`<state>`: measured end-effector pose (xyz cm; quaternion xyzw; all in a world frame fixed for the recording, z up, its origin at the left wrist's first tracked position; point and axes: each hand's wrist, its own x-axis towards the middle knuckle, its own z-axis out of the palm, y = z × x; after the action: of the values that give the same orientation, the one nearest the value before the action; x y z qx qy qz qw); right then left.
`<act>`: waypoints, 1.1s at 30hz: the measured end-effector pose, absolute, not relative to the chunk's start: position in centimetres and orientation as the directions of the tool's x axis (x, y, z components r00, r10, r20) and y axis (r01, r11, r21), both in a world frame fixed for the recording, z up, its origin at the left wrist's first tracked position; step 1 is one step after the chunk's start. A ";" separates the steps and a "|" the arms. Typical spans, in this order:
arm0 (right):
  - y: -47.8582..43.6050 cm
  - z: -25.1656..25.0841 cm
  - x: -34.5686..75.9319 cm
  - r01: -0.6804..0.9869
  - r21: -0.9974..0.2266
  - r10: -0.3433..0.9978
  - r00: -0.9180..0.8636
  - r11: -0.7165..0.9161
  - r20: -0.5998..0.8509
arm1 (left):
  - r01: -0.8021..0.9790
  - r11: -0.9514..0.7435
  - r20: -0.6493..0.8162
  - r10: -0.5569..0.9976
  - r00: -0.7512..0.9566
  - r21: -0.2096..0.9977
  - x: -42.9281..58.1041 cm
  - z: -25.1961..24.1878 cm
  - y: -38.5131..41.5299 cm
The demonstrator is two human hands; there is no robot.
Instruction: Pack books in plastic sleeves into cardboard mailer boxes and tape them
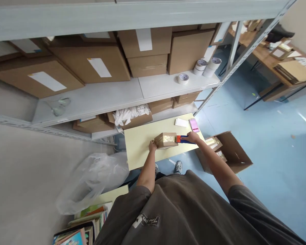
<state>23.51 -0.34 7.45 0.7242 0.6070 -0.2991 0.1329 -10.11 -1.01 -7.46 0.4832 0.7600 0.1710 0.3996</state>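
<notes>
On the pale yellow table (137, 154) rests a small brown cardboard box (166, 140) with shiny tape across its top. My left hand (152, 146) grips the box's left end, fingers wrapped round its corner. In my right hand (193, 137) is a blue and orange tape dispenser (185, 139), its orange end against the right side of the box. Behind the dispenser lie a white card (182, 122) and a phone with a pink screen (194, 125). The underside of the box is hidden.
A metal shelf (97, 98) with cardboard boxes and tape rolls (183, 79) stands behind the table. An open carton (236, 154) holding small boxes sits on the floor at right. To the left are a clear plastic bag (99, 175) and books (84, 224).
</notes>
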 end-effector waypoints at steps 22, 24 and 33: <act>-1.4 6.9 23.0 0.967 -0.055 0.791 0.171 -0.250 -0.588 | 0.589 0.440 -0.371 0.896 -0.242 0.678 -9.8 -2.8 -3.7; -1.5 5.8 20.9 0.964 -0.069 0.798 0.170 -0.255 -0.578 | 0.604 0.428 -0.360 0.902 -0.238 0.672 -10.0 -3.0 -3.8; 0.2 2.8 10.8 0.913 -0.228 0.788 0.141 -0.337 -0.599 | 0.649 0.471 -0.387 0.878 -0.281 0.598 -10.4 -3.0 -3.2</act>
<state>10.82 0.25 2.78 0.7493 0.5677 -0.3272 0.0958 -10.38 -3.15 -3.03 0.4875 0.7831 0.1645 0.3494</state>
